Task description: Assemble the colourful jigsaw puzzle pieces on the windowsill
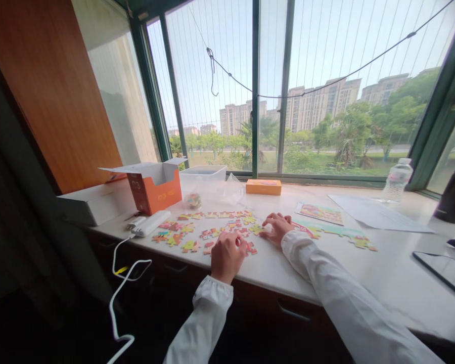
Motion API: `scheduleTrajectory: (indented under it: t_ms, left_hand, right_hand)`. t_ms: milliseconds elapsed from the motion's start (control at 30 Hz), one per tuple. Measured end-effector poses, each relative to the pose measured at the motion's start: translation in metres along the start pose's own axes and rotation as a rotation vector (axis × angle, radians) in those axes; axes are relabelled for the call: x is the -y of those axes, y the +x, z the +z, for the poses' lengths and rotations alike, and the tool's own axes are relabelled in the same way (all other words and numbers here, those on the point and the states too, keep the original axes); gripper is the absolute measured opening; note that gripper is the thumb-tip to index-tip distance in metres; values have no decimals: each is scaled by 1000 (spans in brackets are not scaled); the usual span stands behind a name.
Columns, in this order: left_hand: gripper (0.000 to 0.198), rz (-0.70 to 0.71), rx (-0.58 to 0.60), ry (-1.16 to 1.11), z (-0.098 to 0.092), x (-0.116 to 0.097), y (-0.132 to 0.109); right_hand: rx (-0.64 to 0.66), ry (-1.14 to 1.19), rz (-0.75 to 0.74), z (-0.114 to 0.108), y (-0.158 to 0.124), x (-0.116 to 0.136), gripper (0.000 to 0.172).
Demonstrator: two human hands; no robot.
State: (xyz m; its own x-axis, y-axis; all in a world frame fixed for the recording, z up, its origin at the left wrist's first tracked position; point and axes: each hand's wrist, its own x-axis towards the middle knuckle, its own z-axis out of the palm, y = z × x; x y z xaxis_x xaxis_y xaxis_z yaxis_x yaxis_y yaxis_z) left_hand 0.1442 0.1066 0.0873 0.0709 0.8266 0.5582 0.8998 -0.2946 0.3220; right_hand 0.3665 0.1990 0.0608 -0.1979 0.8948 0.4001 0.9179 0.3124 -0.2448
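Observation:
Loose jigsaw puzzle pieces (174,233) in red, yellow and pink lie spread over the left middle of the white tabletop. Over their near edge is my left hand (226,257), its fingers curled down; whatever is under the fingertips is hidden. My right hand (277,228) rests just to the right, with thumb and fingertips closed at the edge of a yellow-green puzzle piece (256,229). Right of that wrist, a partly joined strip of puzzle (339,230) in pale green, yellow and red lies flat, partly covered by my sleeve.
Behind the pieces are an orange-red open box (157,192), a clear plastic tub (202,177), a bagged bundle (193,200) and an orange box (263,187). A white power strip (151,223) sits left. Rightward are a picture card (320,213), paper (379,212), bottle (399,179) and tablet (445,273).

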Motion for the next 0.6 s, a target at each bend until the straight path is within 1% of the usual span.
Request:
scheduleTrajectory:
  t_ms: [100,300,467,600]
  left_hand:
    - [25,2,3,15,-1,-1,0]
    - [25,-48,22,51,-4,-5,-2]
    - [29,-90,43,45,-5,-7,-3]
    - [30,-88,34,55,-3,-6,-4]
  right_hand:
    - [1,3,17,0,1,2,40]
    - [6,45,28,2,2,4,33]
    - [5,75,1,2,0,8,37]
    - [11,84,-1,0,-2,14,31]
